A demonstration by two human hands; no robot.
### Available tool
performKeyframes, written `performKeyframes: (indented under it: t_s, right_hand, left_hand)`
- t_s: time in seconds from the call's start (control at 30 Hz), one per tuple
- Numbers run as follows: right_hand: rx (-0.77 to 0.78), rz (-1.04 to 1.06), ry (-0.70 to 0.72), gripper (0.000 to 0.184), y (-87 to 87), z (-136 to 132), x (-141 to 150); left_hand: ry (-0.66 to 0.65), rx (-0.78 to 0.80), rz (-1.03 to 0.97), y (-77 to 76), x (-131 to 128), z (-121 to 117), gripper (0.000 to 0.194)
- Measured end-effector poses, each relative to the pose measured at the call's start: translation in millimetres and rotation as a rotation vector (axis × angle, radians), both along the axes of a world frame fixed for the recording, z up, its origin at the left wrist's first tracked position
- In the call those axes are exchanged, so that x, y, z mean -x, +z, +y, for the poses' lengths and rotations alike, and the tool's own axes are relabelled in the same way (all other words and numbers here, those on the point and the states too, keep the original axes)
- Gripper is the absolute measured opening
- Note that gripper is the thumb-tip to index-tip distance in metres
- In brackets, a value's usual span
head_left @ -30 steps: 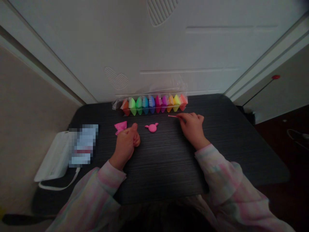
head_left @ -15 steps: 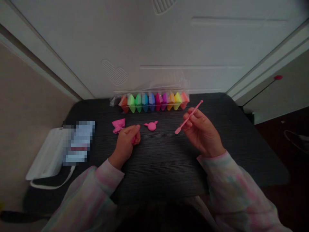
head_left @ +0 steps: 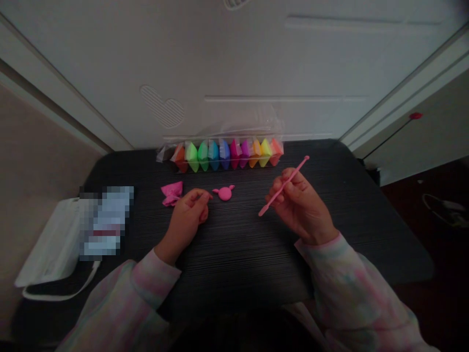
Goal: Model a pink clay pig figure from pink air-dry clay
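My right hand (head_left: pixel 302 208) is closed on a thin pink clay modelling tool (head_left: pixel 284 186), held aslant with its flat end low on the left and its small tip up on the right. Left of it, a round pink clay piece (head_left: pixel 224 193) with two small ear-like points lies flat on the table. My left hand (head_left: pixel 188 215) is curled shut just beside that piece, not touching it. What it holds is mostly hidden; a bit of pink clay showed between its fingers half a second ago. Behind it lies a crumpled pink packet (head_left: pixel 172 192).
A row of clay packets (head_left: pixel 224 155) in several colours, in clear plastic, runs along the back of the dark table (head_left: pixel 242 264) by a white panelled door (head_left: pixel 234 58). At left are a blurred-out phone (head_left: pixel 108 220), a white box-like object (head_left: pixel 51 242) and a white cable (head_left: pixel 62 297).
My right hand has turned palm-up and raised the tool, which now shows its full length. My left hand stays curled near the same spot. The view has shifted slightly.
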State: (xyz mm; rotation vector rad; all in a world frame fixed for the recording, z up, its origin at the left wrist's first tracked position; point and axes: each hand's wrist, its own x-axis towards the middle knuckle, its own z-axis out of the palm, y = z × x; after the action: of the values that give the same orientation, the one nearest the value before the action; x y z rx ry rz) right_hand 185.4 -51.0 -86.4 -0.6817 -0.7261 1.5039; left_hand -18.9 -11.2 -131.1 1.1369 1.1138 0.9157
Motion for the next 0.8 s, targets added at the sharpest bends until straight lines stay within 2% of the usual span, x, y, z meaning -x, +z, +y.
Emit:
performKeyframes:
  t_s: [0.3,0.6,0.8]
  right_hand:
    - [0.044,-0.070,-0.022,0.019,2.9,-3.4,1.5]
    - [-0.079,-0.017,0.058,0.013,-2.9,-3.1,-0.4]
    - [-0.076,-0.027,0.060,0.014,-3.7,-1.7,2.5]
  left_hand:
    - [-0.021,0.010,0.057,2.0,0.9,-0.5,0.015]
    - [-0.042,0.022,0.076,0.5,1.8,0.5,0.016]
    - [-0.034,0.021,0.080,0.3,1.9,-0.1,0.015]
